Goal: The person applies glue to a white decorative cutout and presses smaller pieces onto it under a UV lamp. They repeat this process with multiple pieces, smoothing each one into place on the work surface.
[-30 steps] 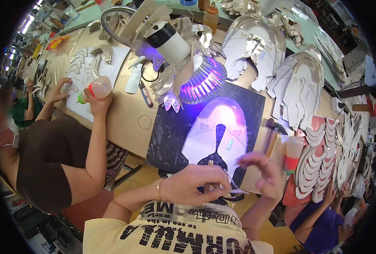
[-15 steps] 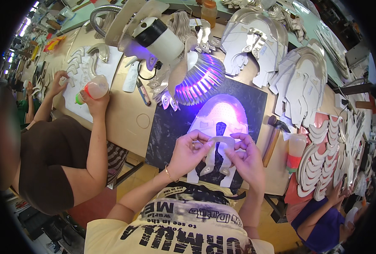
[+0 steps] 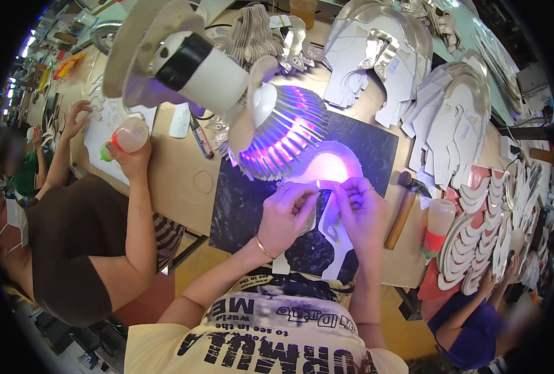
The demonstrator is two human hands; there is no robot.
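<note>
Pinching the pale U-shaped piece (image 3: 332, 219) between closed fingers (image 3: 353, 187), your left hand (image 3: 282, 218) and right hand (image 3: 362, 215) have moved up the white upper (image 3: 336, 164), nearer the lamp (image 3: 282, 128).

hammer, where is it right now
In the head view, right of centre: the hammer lies between the black board and the red-and-clear bottle.

- Left hand (image 3: 284, 215) near the frame's centre, thumb and fingers pinched.
- Right hand (image 3: 365, 212) just right of it, fingers bent.
- Left forearm (image 3: 221, 274) slants from lower left; right forearm (image 3: 368, 280) nearly upright.
</note>
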